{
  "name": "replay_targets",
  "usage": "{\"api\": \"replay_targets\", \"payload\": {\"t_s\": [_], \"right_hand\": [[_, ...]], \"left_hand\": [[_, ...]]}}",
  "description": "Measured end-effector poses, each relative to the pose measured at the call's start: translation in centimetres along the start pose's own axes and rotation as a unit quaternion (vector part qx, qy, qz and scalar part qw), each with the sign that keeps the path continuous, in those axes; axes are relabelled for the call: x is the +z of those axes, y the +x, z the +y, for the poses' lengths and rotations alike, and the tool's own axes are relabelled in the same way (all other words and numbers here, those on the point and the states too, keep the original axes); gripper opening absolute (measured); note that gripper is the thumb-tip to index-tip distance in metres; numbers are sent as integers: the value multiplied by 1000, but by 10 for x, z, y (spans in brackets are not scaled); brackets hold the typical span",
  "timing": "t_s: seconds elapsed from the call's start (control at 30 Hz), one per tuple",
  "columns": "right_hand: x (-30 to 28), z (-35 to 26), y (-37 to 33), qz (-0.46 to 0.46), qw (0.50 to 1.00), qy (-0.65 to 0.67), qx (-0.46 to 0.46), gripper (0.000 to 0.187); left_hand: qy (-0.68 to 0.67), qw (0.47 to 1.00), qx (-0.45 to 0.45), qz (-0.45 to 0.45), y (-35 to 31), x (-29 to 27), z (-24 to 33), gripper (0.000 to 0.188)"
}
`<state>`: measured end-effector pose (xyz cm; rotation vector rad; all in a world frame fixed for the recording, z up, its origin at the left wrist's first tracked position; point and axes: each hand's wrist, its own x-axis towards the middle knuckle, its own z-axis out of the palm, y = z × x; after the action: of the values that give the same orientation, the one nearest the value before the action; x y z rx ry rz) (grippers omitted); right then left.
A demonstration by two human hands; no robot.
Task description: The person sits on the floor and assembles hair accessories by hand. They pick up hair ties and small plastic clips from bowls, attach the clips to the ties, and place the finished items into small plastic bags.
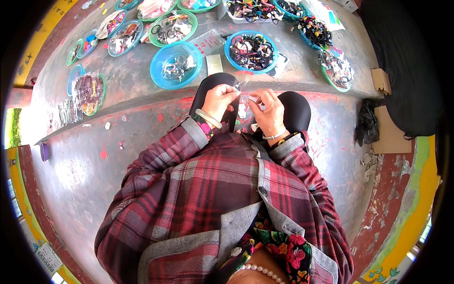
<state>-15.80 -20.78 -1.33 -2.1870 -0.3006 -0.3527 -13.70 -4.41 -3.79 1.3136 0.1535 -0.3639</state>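
Both your hands meet over your knees: your left hand (218,100) and right hand (269,111) pinch a small clear plastic packet (245,93) between closed fingertips. Just beyond it, on the grey ledge (137,80), sit a blue bowl (176,65) and another blue bowl of dark hair ties (251,51).

Red-grey plaid jacket (198,199); blue bowl (176,65); pale-green bangle (208,118).

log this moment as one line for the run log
left hand: pinching small clear packet | right hand: gripping packet's other end | over knees, blue bowl of small items ahead
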Motion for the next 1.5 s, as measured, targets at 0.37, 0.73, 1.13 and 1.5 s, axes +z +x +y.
{"api": "replay_targets", "payload": {"t_s": [0.37, 0.73, 1.13, 1.5], "right_hand": [[-4, -4, 0, -14, 999, 43, 9, 28], [-1, 10, -2, -29, 955, 248, 157, 5], [-8, 2, 5, -26, 870, 401, 285, 9], [-11, 10, 5, -94, 836, 435, 321, 16]], "left_hand": [[246, 950, 144, -128, -9, -6, 14, 9], [230, 958, 127, -111, -5, -16, 23, 15], [-131, 985, -64, -90, -4, -17, 14, 20], [-104, 994, 39, -20, -6, -8, 11, 19]]}}
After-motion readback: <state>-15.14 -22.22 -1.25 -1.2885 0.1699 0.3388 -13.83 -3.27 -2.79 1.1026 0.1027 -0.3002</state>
